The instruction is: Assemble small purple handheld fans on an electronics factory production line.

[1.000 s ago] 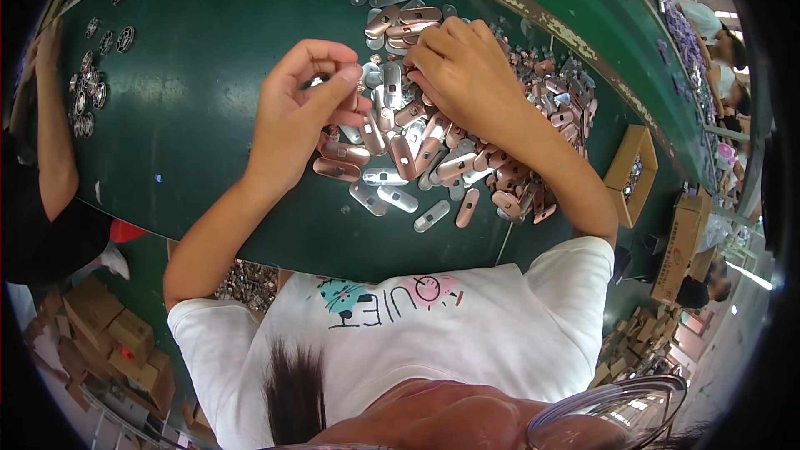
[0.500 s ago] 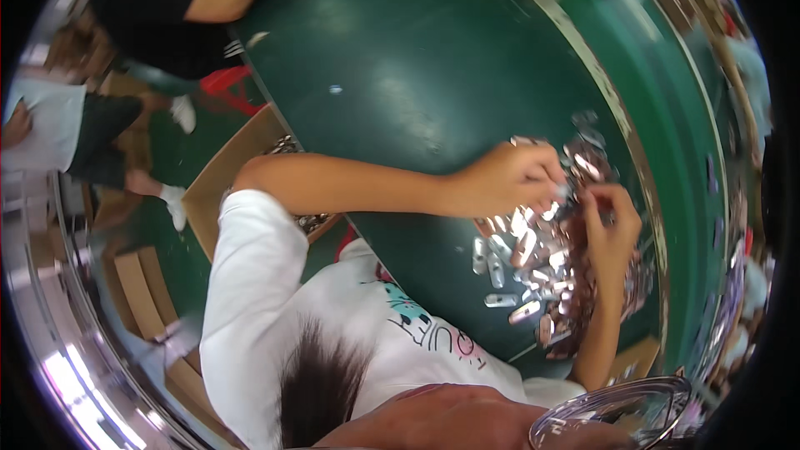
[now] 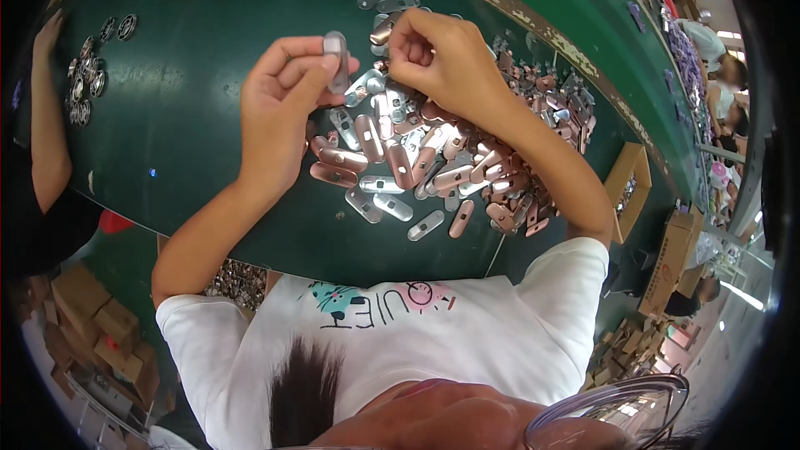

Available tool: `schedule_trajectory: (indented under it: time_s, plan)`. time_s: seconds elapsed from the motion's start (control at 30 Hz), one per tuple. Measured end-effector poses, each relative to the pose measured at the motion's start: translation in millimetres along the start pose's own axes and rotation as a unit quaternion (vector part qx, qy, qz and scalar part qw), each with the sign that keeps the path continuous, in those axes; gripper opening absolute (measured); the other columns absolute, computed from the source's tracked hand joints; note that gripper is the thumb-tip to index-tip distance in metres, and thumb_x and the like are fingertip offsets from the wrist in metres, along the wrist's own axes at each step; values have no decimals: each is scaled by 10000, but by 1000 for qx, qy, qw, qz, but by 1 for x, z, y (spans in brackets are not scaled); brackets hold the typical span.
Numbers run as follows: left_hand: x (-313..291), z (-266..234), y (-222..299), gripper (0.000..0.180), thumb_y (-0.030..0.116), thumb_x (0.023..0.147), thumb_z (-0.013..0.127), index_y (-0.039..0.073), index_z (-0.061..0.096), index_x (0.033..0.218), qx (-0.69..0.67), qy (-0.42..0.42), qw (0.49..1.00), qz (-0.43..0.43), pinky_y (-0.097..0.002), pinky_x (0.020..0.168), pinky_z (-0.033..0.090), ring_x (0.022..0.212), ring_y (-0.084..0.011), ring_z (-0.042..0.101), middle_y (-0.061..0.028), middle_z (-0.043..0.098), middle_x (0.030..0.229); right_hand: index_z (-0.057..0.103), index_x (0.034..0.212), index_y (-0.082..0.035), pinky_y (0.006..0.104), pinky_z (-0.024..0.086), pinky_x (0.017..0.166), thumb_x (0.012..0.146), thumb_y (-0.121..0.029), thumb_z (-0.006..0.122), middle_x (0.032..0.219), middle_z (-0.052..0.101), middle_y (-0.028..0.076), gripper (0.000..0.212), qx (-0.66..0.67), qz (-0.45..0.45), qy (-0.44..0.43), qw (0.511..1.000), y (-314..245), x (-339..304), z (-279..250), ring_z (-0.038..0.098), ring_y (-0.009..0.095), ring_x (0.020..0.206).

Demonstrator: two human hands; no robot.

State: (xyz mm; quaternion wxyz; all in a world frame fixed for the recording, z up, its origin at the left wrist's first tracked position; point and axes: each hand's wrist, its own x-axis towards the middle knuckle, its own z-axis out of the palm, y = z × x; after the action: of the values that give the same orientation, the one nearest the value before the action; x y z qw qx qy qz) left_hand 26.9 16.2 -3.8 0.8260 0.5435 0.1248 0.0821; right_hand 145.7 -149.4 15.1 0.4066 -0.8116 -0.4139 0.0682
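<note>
My left hand (image 3: pixel 282 104) is closed, pinching a silver oval metal shell (image 3: pixel 337 62) upright between thumb and fingers. It is at the left side of a pile of long, rounded metal shells on the green table. The pile mixes silver shells (image 3: pixel 426 225) with rose-gold ones (image 3: pixel 400 165), and many have a small dark square hole. Over the pile's far side, my right hand (image 3: pixel 443 57) has its fingers curled together. A rose-gold shell (image 3: pixel 382 32) lies against its fingertips; what is inside the curled fingers is hidden.
Round metal parts (image 3: pixel 83 79) lie in a cluster at the left, beside another person's arm (image 3: pixel 48 125). Small parts (image 3: pixel 542 83) spread to the pile's right. Open cardboard boxes (image 3: pixel 640 192) flank the green table (image 3: pixel 200 58). A worn raised edge (image 3: pixel 492 4) runs along its far side.
The view has swung, bringing the table square in front of me. Both hands were close together over the pile; now they are apart, with the silver shell clearly visible in my left hand.
</note>
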Motion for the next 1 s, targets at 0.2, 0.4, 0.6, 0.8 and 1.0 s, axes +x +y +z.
schedule_trajectory:
  time_s: [0.2,0.4,0.6,0.8,1.0]
  plan:
    - [7,-6,6,157,71,906,583,-4,543,1039,-121,80,986,79,-267,730,527,885,-148,629,-98,648,954,565,776,-2,324,463,572,705,-71,646,669,592,104,128,-31,-108,-111,987,15,34,26,583,244,595]
    - [6,-11,11,151,73,909,577,-2,541,1036,-146,74,982,90,-274,743,531,886,-152,630,-99,643,960,594,793,-7,403,470,702,749,-101,607,755,594,138,104,-107,-167,-97,975,13,43,22,587,305,806]
    - [5,-9,6,157,77,917,566,-8,535,1045,-143,85,984,62,-288,768,538,879,-147,628,-102,639,961,623,897,-29,379,459,672,802,-34,620,795,584,101,95,-119,-175,-36,977,15,19,16,567,283,758]
    - [6,-9,7,153,84,921,561,-4,532,1043,-148,82,982,82,-292,779,542,876,-148,628,-102,640,971,628,878,-43,391,458,693,777,-66,648,810,564,85,105,-58,-199,-82,975,7,19,24,560,280,793]
    - [4,-11,6,149,81,918,564,6,528,1042,-146,65,985,56,-285,758,545,899,-154,627,-104,641,974,637,837,-63,383,485,674,738,-89,630,803,548,64,103,-157,-282,-107,940,3,18,39,580,244,807]
